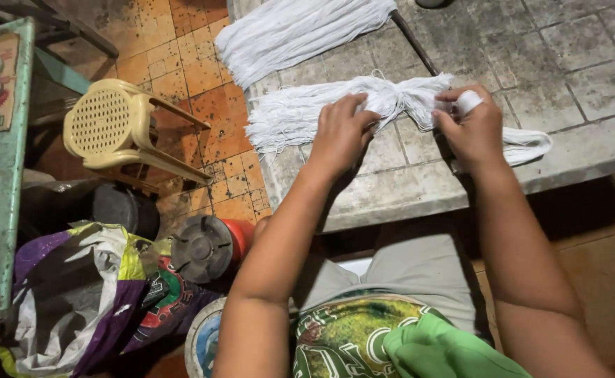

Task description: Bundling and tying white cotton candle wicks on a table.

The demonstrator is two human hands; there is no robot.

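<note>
A bundle of white cotton strands [300, 112] lies across a grey concrete tabletop [573, 77], pinched together near its middle. My left hand [341, 133] presses down on the bundle just left of the pinched part, fingers curled over the strands. My right hand [470, 126] grips a small white roll of cord or tape [467, 101] at the pinched part, with more white strands [528, 143] trailing out to the right. A dark stick [414, 42] runs from the bundle toward the back.
A second white strand bundle [293, 31] lies at the table's far edge. Left of the table, on orange tiles, stand a cream plastic stool [115, 126], a red-and-grey spool [209, 245] and a crumpled purple-white bag [76, 294]. A green table edge [0, 175] borders the far left.
</note>
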